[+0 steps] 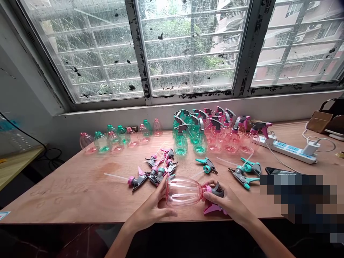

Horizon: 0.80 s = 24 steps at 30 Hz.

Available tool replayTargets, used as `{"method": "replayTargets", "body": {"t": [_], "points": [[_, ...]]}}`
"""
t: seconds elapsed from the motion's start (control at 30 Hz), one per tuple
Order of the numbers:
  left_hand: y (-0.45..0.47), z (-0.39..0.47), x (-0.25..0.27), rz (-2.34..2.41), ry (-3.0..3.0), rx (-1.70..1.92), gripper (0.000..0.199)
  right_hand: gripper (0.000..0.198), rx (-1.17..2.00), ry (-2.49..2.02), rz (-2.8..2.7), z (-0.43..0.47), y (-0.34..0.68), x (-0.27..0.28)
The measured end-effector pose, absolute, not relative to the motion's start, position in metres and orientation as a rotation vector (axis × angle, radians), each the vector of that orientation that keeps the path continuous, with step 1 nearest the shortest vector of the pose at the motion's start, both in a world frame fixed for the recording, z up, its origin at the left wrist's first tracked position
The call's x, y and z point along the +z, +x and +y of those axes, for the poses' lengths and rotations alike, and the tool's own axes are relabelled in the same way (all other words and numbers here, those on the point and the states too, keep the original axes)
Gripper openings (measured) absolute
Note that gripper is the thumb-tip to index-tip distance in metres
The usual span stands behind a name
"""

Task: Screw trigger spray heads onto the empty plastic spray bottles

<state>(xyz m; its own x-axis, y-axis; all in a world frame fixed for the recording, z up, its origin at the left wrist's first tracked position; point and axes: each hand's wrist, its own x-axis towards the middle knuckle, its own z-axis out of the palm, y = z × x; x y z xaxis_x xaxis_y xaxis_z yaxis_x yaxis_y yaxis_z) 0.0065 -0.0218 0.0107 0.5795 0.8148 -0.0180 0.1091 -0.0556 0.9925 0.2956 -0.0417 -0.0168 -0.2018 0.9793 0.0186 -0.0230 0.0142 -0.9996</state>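
Both forearms (264,233) come in over the near edge of the table (80,193), and between the hands lies a clear pink bottle (184,193) on its side, long axis running across from left to right. Its base faces the left hand (154,206), its neck the right hand (229,199), which is the nearer of the two to the pink-and-grey spray head (216,190) at that end. From where I'm standing, the right hand has thumb and fingers closed about the collar, trigger pointing toward the person. On the other side the left hand cups loosely round the base, thumb apart from the plastic (whether its fingers bear any weight, I can't tell). Just beyond the left hand is a heap of loose sprayers (138,182); past the right, some teal ones (240,178).
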Motion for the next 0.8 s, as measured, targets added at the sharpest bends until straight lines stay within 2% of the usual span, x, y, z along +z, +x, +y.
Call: {"method": "replayTargets", "body": {"t": [0.13,0.5,0.63,0.8], "points": [[0.0044,-0.0207,0.0116,0.82,1.504,0.643,0.101,0.039,1.346,-1.051,-1.343,-0.0415,0.2946,-0.0173],[0.0063,-0.0196,0.0085,0.713,1.498,0.68,0.11,0.036,1.356,-1.019,-1.286,-0.0404,0.2945,-0.0202],[0.0035,-0.0186,0.0058,0.741,1.461,0.664,0.103,0.038,1.354,-1.022,-1.297,-0.0397,0.2953,-0.0219],[0.005,-0.0214,0.0104,0.732,1.527,0.663,0.105,0.038,1.354,-1.011,-1.28,-0.0403,0.2945,-0.021]]}}
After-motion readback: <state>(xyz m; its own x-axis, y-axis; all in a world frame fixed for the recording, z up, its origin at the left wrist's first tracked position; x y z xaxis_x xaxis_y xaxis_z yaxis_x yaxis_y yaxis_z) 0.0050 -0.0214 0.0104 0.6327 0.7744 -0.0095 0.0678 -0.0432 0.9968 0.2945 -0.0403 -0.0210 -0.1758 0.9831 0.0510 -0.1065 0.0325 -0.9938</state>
